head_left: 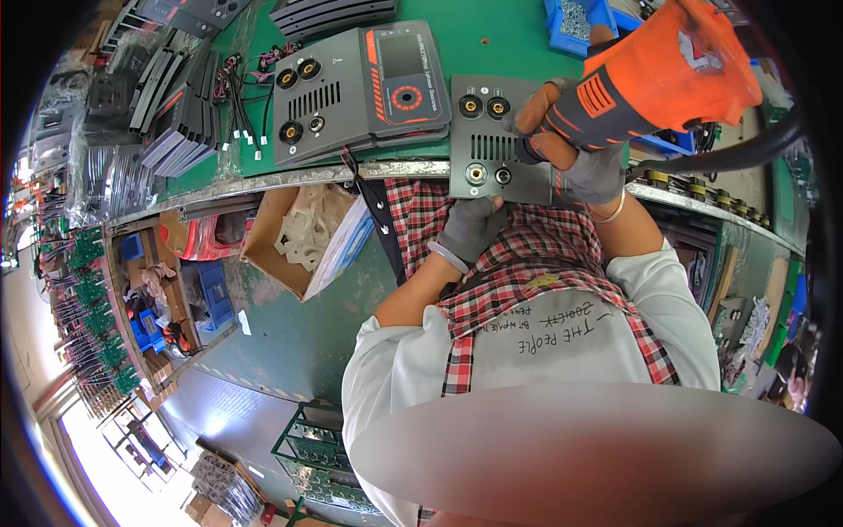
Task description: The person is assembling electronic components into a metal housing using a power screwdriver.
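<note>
A dark grey front panel (pixel 518 183) with round brass-centred terminals and a slotted vent lies at the bench edge in front of me. My left hand (pixel 470 230), in a grey glove with bare fingertips, is closed on its near edge. My right hand (pixel 590 171), gloved the same way, is wrapped round the black nose of an orange power drill (pixel 654 75), over the panel's right side. The drill hides that side and the tip cannot be seen. Left of the panel rests a similar grey casing (pixel 364 88) with a screen and a round dial.
Blue bins (pixel 575 25) with small screws stand at the far right. Stacked grey panels (pixel 180 119) and wire leads (pixel 241 101) lie at the left of the green bench (pixel 474 44). A thick black cable (pixel 738 158) runs at right. Below the bench sits an open cardboard box (pixel 272 255) of pale plastic parts.
</note>
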### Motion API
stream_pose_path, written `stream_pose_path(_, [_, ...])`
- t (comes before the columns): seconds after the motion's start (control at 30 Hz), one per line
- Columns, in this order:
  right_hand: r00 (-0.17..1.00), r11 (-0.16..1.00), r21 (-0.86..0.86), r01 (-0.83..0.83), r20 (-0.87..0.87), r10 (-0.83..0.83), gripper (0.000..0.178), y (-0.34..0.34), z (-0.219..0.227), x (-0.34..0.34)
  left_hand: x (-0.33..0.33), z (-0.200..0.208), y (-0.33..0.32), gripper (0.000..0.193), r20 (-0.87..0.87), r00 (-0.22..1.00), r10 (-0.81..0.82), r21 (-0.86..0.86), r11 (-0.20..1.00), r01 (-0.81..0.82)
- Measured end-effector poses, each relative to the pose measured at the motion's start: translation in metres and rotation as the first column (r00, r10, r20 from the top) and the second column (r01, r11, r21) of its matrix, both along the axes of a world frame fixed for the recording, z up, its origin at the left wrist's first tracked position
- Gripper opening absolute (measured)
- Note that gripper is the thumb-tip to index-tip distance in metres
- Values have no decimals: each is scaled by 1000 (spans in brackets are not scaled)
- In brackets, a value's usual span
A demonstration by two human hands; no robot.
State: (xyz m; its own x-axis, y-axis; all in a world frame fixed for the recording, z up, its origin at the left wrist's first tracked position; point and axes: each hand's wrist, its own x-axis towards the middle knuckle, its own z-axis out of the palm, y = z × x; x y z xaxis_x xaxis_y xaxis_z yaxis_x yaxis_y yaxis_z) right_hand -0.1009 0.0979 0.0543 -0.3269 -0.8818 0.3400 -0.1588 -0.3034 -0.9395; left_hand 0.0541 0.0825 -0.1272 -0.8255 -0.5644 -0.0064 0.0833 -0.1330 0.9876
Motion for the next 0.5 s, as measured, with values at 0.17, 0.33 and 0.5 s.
stream_pose_path(0.17, [989, 998, 53, -37, -142, 44, 16, -4, -4, 0, -3, -6, 4, 16, -61, 996, 61, 170, 984, -50])
stream_pose_path(0.33, [890, 995, 92, 22, -456, 22, 10, -10, -14, 0, -1, 4, 2, 21, -77, 997, 19, 290, 957, 4])
stream_pose_path(0.5, [811, 997, 16, 71, -583, -49, 13, -15, -19, 1, -1, 6, 5, 22, -20, 999, 33, 304, 952, -25])
